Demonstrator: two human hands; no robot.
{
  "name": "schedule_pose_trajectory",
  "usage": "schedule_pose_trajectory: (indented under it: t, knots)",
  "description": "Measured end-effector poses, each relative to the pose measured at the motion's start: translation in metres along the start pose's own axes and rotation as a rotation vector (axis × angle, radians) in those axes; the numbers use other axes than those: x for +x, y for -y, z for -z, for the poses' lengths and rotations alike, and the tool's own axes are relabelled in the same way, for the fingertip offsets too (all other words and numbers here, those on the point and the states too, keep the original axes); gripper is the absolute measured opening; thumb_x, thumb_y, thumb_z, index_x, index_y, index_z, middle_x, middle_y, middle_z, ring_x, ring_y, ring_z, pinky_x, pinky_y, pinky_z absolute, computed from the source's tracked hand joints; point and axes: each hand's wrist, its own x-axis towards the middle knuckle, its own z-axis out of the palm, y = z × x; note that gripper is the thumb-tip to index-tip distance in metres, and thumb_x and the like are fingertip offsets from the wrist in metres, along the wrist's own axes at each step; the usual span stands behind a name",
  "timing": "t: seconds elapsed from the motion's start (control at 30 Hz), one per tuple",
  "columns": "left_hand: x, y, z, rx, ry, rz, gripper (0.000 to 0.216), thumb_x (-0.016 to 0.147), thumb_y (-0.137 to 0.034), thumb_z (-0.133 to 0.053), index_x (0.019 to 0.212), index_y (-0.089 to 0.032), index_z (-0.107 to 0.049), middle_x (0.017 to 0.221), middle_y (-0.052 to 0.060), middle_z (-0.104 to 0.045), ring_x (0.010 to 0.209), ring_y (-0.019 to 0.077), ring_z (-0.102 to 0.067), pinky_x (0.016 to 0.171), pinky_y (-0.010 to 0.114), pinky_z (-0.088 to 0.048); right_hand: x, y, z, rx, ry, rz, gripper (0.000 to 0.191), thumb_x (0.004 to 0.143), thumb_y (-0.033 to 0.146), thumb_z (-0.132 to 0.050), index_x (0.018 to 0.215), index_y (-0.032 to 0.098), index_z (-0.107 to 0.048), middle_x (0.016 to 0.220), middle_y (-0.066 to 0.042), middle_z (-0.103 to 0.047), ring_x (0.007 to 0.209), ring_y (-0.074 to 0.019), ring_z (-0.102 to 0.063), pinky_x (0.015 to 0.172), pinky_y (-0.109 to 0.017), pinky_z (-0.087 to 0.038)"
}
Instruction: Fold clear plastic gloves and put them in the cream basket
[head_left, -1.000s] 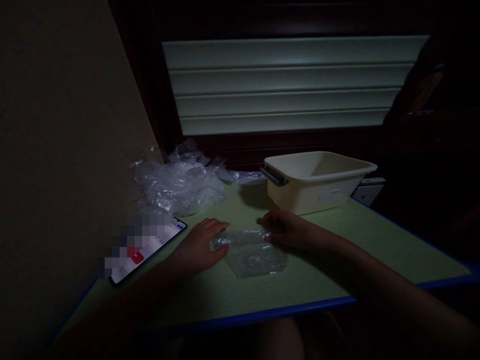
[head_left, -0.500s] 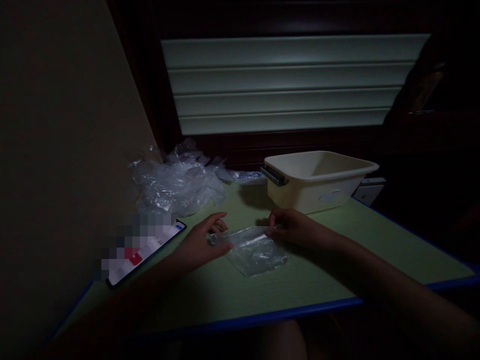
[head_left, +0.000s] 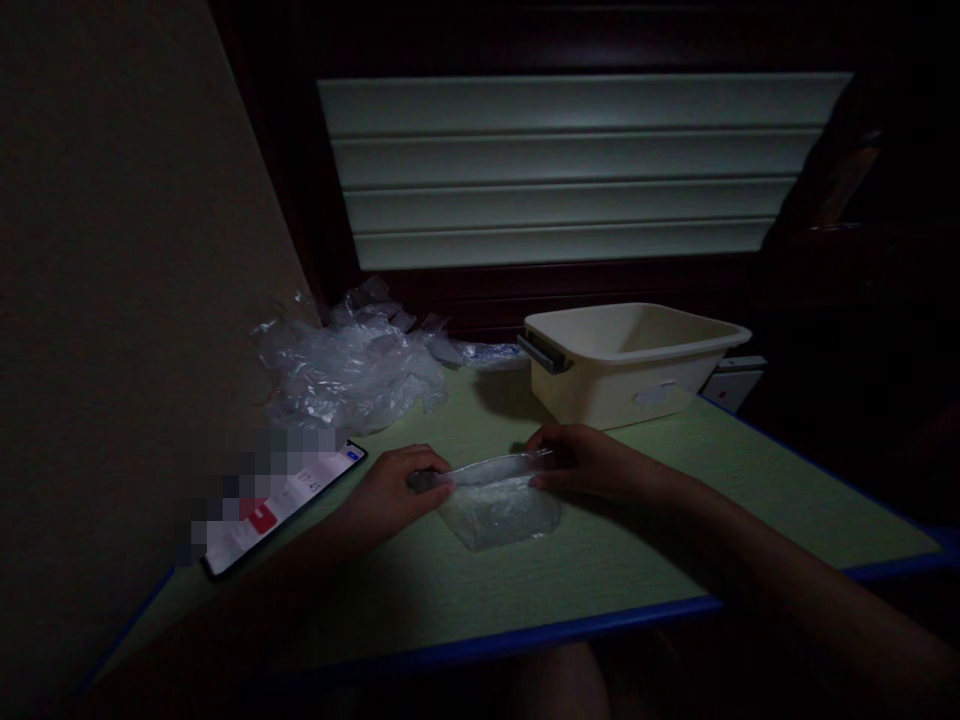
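Observation:
A clear plastic bag (head_left: 501, 510) is stretched between my two hands, low over the front part of the green table (head_left: 645, 540). My left hand (head_left: 401, 490) pinches its upper left corner between thumb and fingers. At the upper right corner, my right hand (head_left: 574, 460) grips the bag with thumb below and fingers above. The bag's top edge is folded or bunched along a line between the hands, and its lower part hangs towards the table's front edge.
Behind my left hand lies a heap of crumpled clear plastic bags (head_left: 360, 365). A cream plastic bin (head_left: 607, 385) with a dark handle stands behind my right hand. At the left, a phone (head_left: 300, 500) lies lit. The table has a blue edge (head_left: 600, 625).
My left hand, open beside the bag before, has closed on its left corner. The bag's top edge has folded over, while my right hand keeps its hold.

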Motion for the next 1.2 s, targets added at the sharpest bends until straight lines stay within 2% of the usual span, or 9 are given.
schedule_pose_trajectory:
  t: [0.13,0.33,0.57,0.63,0.73,0.83,0.93,1.03,1.2]
  knots:
    - [-0.002,-0.003,0.002,0.064,0.023,0.003,0.020,0.065,-0.028,-0.065,0.082,-0.016,-0.062,0.081,0.002,-0.058,0.076,0.0170,-0.056,0.068,0.026,-0.044,-0.001,0.002,-0.002,-0.137,-0.025,-0.022,0.015,0.072,0.020,-0.061,0.085,0.012,-0.059,0.074,-0.004,-0.061,0.065,-0.0157,-0.056,0.059,-0.026,-0.042]
    - [-0.003,-0.006,0.006,0.056,0.075,0.027,0.019,0.067,-0.024,-0.063,0.084,-0.017,-0.062,0.084,0.002,-0.057,0.078,0.0171,-0.055,0.070,0.028,-0.045,-0.002,0.008,-0.003,-0.155,-0.054,-0.006,0.005,0.075,0.017,-0.058,0.072,0.014,-0.055,0.067,-0.001,-0.057,0.062,-0.0129,-0.052,0.056,-0.024,-0.039]
    - [-0.003,-0.001,0.003,0.043,0.060,-0.167,0.003,0.073,-0.017,-0.055,0.072,-0.017,-0.058,0.075,0.001,-0.056,0.075,0.0154,-0.054,0.068,0.026,-0.043,-0.007,0.014,-0.002,-0.196,-0.010,0.023,0.003,0.075,0.015,-0.057,0.078,0.014,-0.057,0.070,-0.002,-0.057,0.064,-0.0133,-0.053,0.056,-0.023,-0.041]
    - [-0.003,0.000,0.002,0.064,0.055,-0.198,0.005,0.073,-0.014,-0.055,0.072,-0.017,-0.058,0.074,0.001,-0.056,0.073,0.0147,-0.054,0.066,0.025,-0.042,-0.011,0.016,0.001,-0.195,0.029,0.052,0.009,0.076,0.014,-0.054,0.085,0.013,-0.057,0.076,-0.004,-0.059,0.068,-0.0146,-0.056,0.059,-0.025,-0.044]
    - [-0.004,-0.001,0.001,0.118,0.037,-0.248,0.009,0.071,-0.010,-0.053,0.072,-0.017,-0.058,0.074,0.001,-0.057,0.072,0.0147,-0.053,0.066,0.025,-0.041,-0.019,0.023,0.004,-0.223,0.064,0.151,0.026,0.077,0.017,-0.052,0.103,0.013,-0.056,0.100,-0.010,-0.061,0.090,-0.0199,-0.058,0.077,-0.033,-0.047]
    - [-0.004,-0.004,0.002,0.156,0.024,-0.289,0.012,0.070,-0.007,-0.052,0.072,-0.017,-0.058,0.074,0.002,-0.058,0.074,0.0152,-0.053,0.068,0.026,-0.041,-0.026,0.040,-0.004,-0.383,-0.036,0.171,0.041,0.081,0.029,-0.050,0.120,0.015,-0.050,0.124,-0.015,-0.052,0.112,-0.0264,-0.049,0.092,-0.043,-0.040]
    - [-0.004,-0.006,0.003,0.168,0.025,-0.314,0.013,0.071,-0.006,-0.052,0.071,-0.017,-0.058,0.072,0.001,-0.058,0.073,0.0154,-0.053,0.070,0.026,-0.040,-0.032,0.057,-0.027,-0.625,-0.142,0.228,0.066,0.080,0.050,-0.049,0.131,0.008,-0.042,0.135,-0.021,-0.041,0.126,-0.0325,-0.035,0.103,-0.052,-0.023]
    - [-0.004,-0.004,0.002,0.171,0.027,-0.321,0.012,0.072,-0.006,-0.053,0.072,-0.017,-0.058,0.073,0.002,-0.059,0.075,0.0159,-0.054,0.071,0.027,-0.040,-0.039,0.066,-0.053,-0.686,-0.027,0.259,0.080,0.080,0.060,-0.042,0.136,0.004,-0.033,0.139,-0.023,-0.033,0.130,-0.0315,-0.027,0.107,-0.050,-0.015]
    - [-0.005,-0.001,0.003,0.201,0.046,-0.325,0.012,0.073,-0.006,-0.052,0.074,-0.016,-0.058,0.075,0.002,-0.060,0.076,0.0163,-0.055,0.072,0.028,-0.042,-0.050,0.062,-0.073,-0.646,0.085,0.184,0.083,0.081,0.064,-0.036,0.139,0.005,-0.026,0.143,-0.022,-0.021,0.132,-0.0346,-0.020,0.106,-0.051,-0.017]
